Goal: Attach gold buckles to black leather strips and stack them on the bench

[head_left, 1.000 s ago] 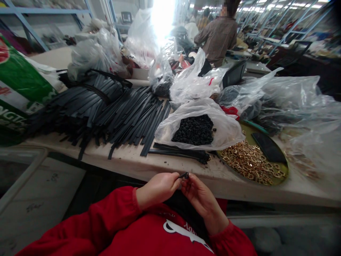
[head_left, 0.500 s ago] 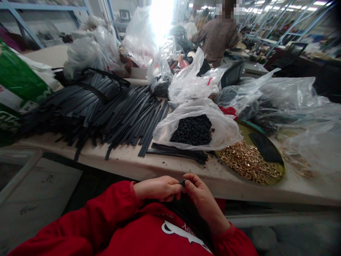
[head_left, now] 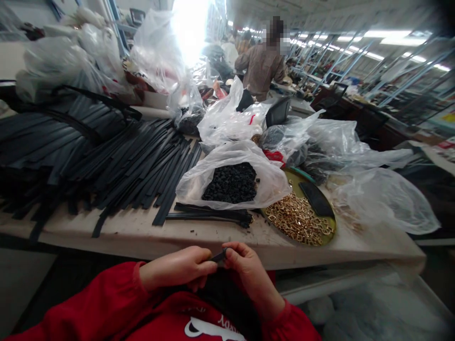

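Over the table's front edge, my left hand (head_left: 188, 266) is closed on one part of a black strap (head_left: 219, 256). The fingertips of my right hand (head_left: 245, 266) pinch its other end. A short length of the strap shows between the two hands; the rest is hidden by fingers. Beyond my hands lies a small bundle of black straps (head_left: 209, 216). Behind that, an open plastic bag (head_left: 268, 185) holds many small black pieces (head_left: 229, 182). To the right, gold metal buckles (head_left: 298, 219) are heaped on a round yellowish tray (head_left: 329, 233).
A big pile of long black strips (head_left: 124, 166) covers the left of the table (head_left: 142, 234), some overhanging its front edge. More clear bags (head_left: 387, 199) stand at the right and back. A person (head_left: 261, 66) stands beyond the table.
The camera view has swung to the right, so the table contents appear further left. My hands have moved slightly apart, with more of the black strap showing between them.
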Demonstrator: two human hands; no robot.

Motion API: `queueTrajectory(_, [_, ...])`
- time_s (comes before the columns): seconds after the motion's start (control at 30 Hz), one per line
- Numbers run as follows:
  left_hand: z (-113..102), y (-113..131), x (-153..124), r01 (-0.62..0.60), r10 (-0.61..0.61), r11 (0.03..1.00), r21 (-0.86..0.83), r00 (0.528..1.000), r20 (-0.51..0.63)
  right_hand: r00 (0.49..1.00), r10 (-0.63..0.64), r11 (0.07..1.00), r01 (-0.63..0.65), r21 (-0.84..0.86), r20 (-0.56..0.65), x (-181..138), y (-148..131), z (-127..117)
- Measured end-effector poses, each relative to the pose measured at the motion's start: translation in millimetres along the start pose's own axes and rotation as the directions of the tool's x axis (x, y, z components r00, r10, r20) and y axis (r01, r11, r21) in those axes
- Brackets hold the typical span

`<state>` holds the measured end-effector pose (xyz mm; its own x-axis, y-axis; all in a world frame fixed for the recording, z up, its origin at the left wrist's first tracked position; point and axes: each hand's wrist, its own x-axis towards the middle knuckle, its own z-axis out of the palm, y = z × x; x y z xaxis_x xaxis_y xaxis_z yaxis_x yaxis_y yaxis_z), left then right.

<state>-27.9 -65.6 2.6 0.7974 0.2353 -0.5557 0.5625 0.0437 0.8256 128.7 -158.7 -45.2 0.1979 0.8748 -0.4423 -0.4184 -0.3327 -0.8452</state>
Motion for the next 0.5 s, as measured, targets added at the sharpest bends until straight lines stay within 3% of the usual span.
queueTrajectory(0.1, [-1.5, -0.8, 1.8, -0.027, 0.031, 0.999, 0.037, 0.993, -0.115, 0.993, -0.07, 0.997, 0.071, 0.005, -0.093, 2.8, -4.9, -3.0])
queueTrajectory(0.23, [0.4, 0.6, 8.1, -0.084, 0.088, 0.996, 0.034, 0.987, -0.137, 0.998, -0.066, 0.998, 0.066, 0.012, 0.0, 4.8, -2.9, 5.2])
queueTrajectory(0.33, [1.9, 3.5, 14.7, -0.075, 0.079, 0.997, 0.034, 0.988, -0.132, 0.994, -0.112, 0.989, 0.111, -0.095, -0.005, 7.9, 1.0, 11.7])
queueTrajectory(0.4, [2.5, 5.3, 20.8, -0.093, 0.102, 0.994, 0.05, 0.973, -0.208, 0.986, -0.167, 0.971, 0.163, -0.174, -0.008, 10.8, 2.1, 13.0])
queueTrajectory(0.5, [0.8, 5.8, 30.7, -0.155, 0.179, 0.983, 0.098, 0.926, -0.332, 0.976, -0.197, 0.925, 0.217, -0.312, 0.094, 14.7, -4.4, 2.9])
